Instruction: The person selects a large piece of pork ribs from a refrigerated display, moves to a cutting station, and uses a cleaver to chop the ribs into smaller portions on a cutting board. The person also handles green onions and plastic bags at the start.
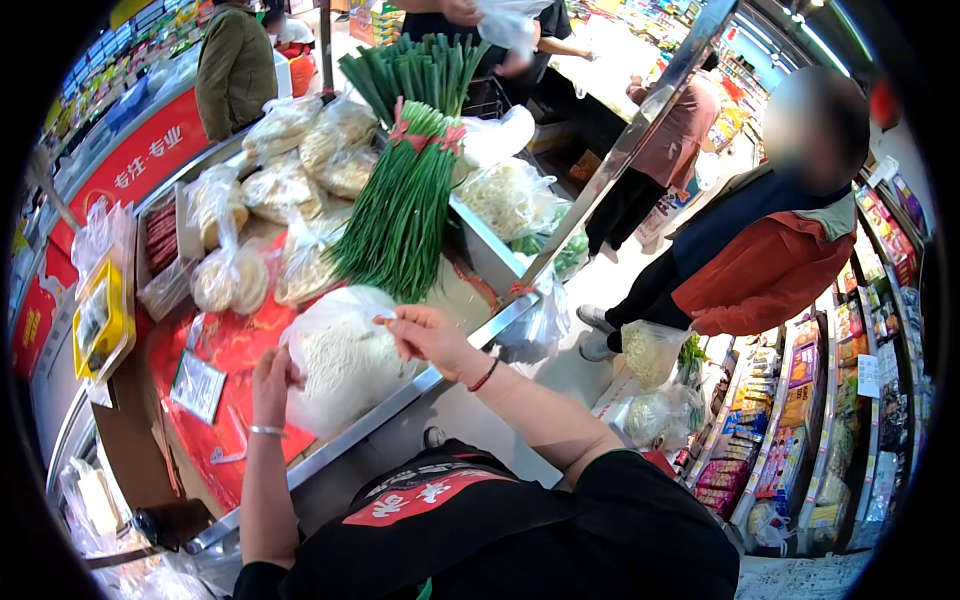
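In front of me on the counter sits a clear plastic bag full of thin white noodles. The fingers of my right hand pinch the upper edge of this bag. On its near left side, my left hand is closed on the bag's edge, its fingertips partly hidden. Just beyond the bag lie bundles of green garlic chives tied with red bands. To the left of them are tied bags of pale noodles or dough sheets.
A red sheet covers part of the counter, with a small printed card on it. A yellow basket is at the left. A metal post slants across the right. A person in a red jacket stands beyond the counter, holding a bag.
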Demonstrator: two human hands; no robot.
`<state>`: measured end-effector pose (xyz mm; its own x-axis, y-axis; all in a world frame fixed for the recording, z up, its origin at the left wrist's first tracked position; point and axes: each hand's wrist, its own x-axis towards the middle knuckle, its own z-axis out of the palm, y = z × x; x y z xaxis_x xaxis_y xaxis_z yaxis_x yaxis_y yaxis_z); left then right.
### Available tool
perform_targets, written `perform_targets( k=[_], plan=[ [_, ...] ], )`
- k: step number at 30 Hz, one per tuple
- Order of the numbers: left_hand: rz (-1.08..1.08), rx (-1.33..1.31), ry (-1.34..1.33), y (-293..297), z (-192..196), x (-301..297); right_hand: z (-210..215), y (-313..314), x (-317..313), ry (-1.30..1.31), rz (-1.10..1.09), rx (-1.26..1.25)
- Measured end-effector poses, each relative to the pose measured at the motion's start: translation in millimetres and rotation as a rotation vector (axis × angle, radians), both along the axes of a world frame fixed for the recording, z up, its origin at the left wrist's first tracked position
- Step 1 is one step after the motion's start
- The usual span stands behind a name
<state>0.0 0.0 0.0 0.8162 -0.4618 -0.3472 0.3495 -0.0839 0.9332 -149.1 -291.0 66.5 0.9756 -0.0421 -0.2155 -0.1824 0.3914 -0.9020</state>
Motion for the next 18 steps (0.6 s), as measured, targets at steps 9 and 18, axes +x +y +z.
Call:
perform_targets(
  k=[9, 18],
  plan=[
    [0.326, 0.843, -0.626, -14, -17, -11, 8, -53, 18, -0.015, 0.081, 0.049],
    [0.191, 0.787, -0.73, -24, 32, -7, -8, -99, 43, -0.274, -0.033, -0.131]
  ],
)
